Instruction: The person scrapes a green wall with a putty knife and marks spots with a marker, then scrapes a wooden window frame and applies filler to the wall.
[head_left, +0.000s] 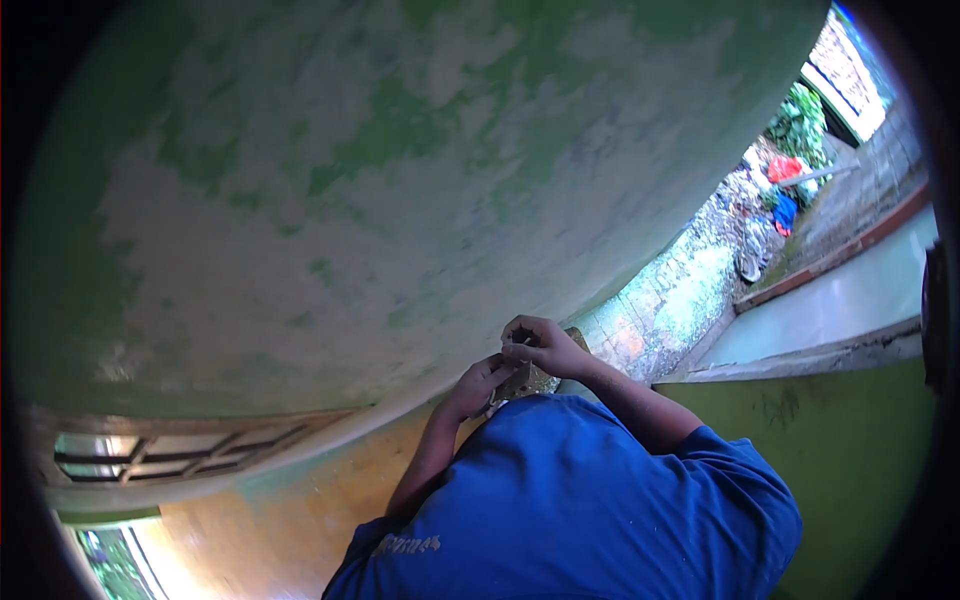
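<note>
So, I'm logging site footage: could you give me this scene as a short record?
Left hand: fingers bent, close to the right hand
Right hand: fingers curled
Held item: too small and dark to tell
Clothing: blue short-sleeved cloth shirt, pale lettering
Wall: patchy green-and-grey painted wall
Upper right: small bright red item among debris

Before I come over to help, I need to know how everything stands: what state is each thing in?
Left hand: fingers bent, close to the right hand's.
Right hand: fingers curled; anything held is too small to tell.
Blue shirt: worn, creased.
Large wall: green paint patchy, pale areas showing.
Barred window: cannot tell if open or shut.
</note>
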